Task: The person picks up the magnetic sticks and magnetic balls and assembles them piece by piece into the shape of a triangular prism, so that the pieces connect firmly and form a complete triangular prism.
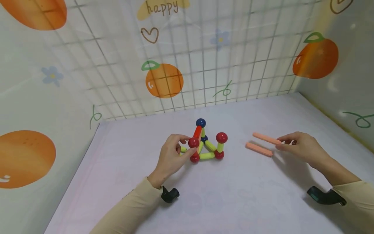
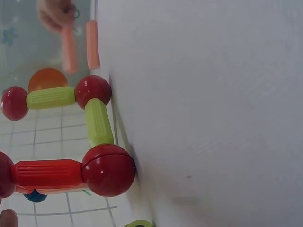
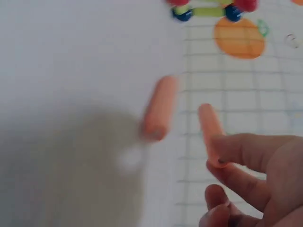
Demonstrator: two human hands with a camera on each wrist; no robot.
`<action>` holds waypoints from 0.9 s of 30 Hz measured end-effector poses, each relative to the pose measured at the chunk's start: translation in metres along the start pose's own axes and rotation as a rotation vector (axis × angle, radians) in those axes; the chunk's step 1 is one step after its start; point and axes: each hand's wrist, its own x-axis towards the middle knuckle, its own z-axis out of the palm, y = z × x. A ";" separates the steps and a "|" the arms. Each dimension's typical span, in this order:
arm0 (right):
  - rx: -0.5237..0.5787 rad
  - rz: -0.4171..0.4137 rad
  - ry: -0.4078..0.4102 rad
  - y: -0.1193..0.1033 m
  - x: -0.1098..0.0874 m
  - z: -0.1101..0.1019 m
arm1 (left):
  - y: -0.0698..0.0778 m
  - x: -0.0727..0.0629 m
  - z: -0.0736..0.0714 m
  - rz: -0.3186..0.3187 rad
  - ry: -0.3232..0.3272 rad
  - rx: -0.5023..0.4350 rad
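Observation:
A small frame of magnetic building sticks and balls stands mid-table: yellow-green sticks, blue balls and red balls. My left hand holds the red ball at the front left upper corner between thumb and fingers. Under that ball a red stick runs to a lower red ball. Over to the right, my right hand pinches one end of a peach-coloured stick, raised off the table. A second peach stick lies just below it.
The pale table meets a gridded curtain with printed oranges behind it, and side curtains at left and right. A dark wrist camera sits by the left cuff, another by the right cuff.

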 end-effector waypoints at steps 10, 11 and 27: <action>0.448 -0.116 -0.079 -0.067 -0.016 0.017 | -0.002 -0.001 -0.001 0.002 0.002 0.007; 0.476 -0.125 -0.096 -0.074 -0.017 0.021 | -0.002 -0.001 -0.001 0.006 0.005 0.005; 0.648 -0.080 -0.309 -0.106 -0.001 0.084 | 0.000 -0.001 0.001 -0.002 0.006 -0.001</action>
